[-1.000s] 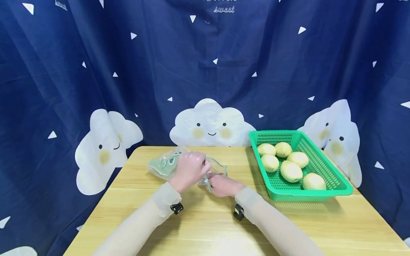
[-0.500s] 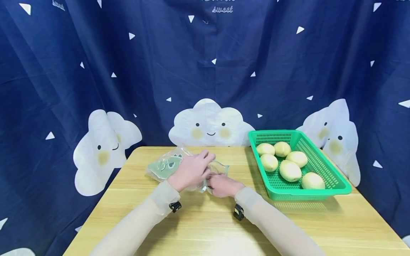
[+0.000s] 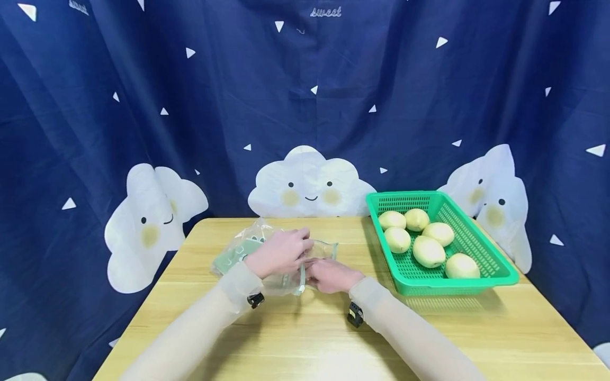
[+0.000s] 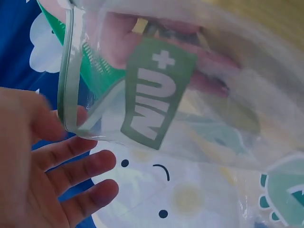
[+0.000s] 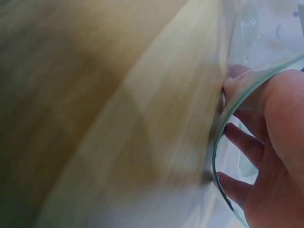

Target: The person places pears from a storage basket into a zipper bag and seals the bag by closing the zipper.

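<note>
A clear plastic zip bag [image 3: 278, 284] with pale green print lies on the wooden table, its mouth facing right. My left hand [image 3: 281, 251] is over the bag near its mouth. In the left wrist view its thumb and forefinger pinch the corner of the green zip edge [image 4: 69, 71], while the other fingers spread out. My right hand [image 3: 331, 275] is at the mouth, its fingertips hidden in the head view. Seen from the right wrist, the fingers [image 5: 244, 142] stretch apart against the plastic, with the curved green rim [image 5: 216, 152] crossing them.
To the right, a green plastic basket [image 3: 457, 290] holds several pale yellow oval fruits [image 3: 429, 251]. Bare wooden tabletop [image 3: 305, 338] lies in front of the hands. A dark blue curtain [image 3: 229, 79] with white clouds hangs behind the table's far edge.
My left hand has come down and slightly left along the bag's mouth, and the zip edge now stands straighter. The bag has shifted a little left. My right hand stays nearly in place.
</note>
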Demonstrator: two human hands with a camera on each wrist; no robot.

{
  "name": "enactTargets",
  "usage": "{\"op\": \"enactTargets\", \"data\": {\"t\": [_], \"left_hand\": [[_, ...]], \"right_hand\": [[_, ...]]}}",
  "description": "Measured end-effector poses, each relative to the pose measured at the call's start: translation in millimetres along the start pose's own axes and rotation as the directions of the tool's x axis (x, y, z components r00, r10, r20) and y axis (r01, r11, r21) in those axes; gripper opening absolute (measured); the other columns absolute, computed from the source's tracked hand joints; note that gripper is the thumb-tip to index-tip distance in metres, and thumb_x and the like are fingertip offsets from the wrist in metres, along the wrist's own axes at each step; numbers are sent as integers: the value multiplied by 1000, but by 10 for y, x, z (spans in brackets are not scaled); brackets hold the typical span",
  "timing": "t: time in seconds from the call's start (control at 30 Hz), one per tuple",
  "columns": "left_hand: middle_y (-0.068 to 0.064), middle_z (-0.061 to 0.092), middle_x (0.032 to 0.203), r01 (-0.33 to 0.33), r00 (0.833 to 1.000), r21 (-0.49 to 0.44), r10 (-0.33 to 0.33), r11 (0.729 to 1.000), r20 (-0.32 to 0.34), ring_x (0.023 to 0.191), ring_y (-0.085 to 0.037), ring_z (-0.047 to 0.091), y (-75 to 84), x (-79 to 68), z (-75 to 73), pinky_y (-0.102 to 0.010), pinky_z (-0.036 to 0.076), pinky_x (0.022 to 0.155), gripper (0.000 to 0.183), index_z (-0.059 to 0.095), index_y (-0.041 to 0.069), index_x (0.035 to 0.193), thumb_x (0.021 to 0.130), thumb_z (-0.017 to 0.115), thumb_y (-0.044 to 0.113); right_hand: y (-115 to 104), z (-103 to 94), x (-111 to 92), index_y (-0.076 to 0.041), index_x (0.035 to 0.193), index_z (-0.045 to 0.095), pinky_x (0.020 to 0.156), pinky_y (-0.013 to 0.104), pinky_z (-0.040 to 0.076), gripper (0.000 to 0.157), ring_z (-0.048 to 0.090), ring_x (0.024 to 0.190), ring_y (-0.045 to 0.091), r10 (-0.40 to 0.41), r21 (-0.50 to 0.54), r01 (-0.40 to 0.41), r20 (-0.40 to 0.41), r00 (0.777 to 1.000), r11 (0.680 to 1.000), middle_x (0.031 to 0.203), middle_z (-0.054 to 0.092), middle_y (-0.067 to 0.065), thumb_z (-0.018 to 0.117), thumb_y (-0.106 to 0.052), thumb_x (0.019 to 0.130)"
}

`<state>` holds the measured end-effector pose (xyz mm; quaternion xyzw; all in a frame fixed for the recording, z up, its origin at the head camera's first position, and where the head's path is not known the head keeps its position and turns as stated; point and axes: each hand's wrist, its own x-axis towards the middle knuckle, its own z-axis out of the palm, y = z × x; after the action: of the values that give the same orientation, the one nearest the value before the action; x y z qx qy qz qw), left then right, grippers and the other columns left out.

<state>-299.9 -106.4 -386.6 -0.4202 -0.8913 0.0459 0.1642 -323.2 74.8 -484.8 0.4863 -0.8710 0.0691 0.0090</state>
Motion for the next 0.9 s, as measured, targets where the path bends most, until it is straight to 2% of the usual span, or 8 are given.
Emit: {"op": "enactTargets", "data": {"t": [0.17,0.3,0.4,0.53,0.67,0.77,0.9], "left_hand": [[3,50,87,1,999,17,0,1000,-34,67,-11,47,-68,-16,-19,-27,44,53,12,64,17,88,79,63,9],[4,54,88,4,999,7,-4,1000,-42,69,-11,49,-97,-27,-45,-27,44,55,10,63,17,88,79,65,12],[3,59,91,8,999,1,-8,1000,-47,72,-11,53,-104,-30,-72,-28,47,57,10,63,16,90,80,66,14],[3,60,91,15,997,7,-15,1000,-74,72,-12,54,-112,-31,-103,-30,48,60,8,62,16,89,82,66,15],[4,58,87,6,996,14,-5,1000,-94,70,-12,53,-111,-33,-117,-31,48,61,7,60,16,87,82,66,15],[5,58,86,-5,995,12,6,1000,-99,71,-11,53,-91,-41,-111,-30,48,62,8,60,16,88,83,65,16],[4,58,88,-30,993,-6,29,1000,-115,73,-12,53,-25,-47,-75,-30,48,63,9,58,16,87,82,64,16]], "right_hand": [[-7,-14,-11,-27,107,77,106,31,47,19,62,121,13,35,25,-35,15,999,999,128,68,-9,63,-18,97],[-17,-16,-23,-26,104,75,102,29,49,18,64,113,12,48,33,-49,23,999,998,124,69,-8,62,-17,97],[-20,-20,-46,-25,108,75,103,31,50,21,66,111,13,52,41,-53,18,998,998,127,68,-7,62,-15,96],[-13,-21,-88,-24,123,72,112,40,42,27,59,129,20,58,65,-59,16,998,996,142,60,-4,61,-20,99],[-1,-16,-107,-24,126,70,116,42,37,28,51,138,22,58,74,-58,14,998,996,147,55,-4,59,-26,101],[-4,-19,-96,-26,122,72,111,39,44,26,59,129,19,51,93,-51,3,999,994,140,61,-4,61,-20,99],[-44,-33,-59,-26,112,72,95,34,55,21,67,101,10,70,135,-68,-12,997,989,117,70,-6,62,-15,97]]}}
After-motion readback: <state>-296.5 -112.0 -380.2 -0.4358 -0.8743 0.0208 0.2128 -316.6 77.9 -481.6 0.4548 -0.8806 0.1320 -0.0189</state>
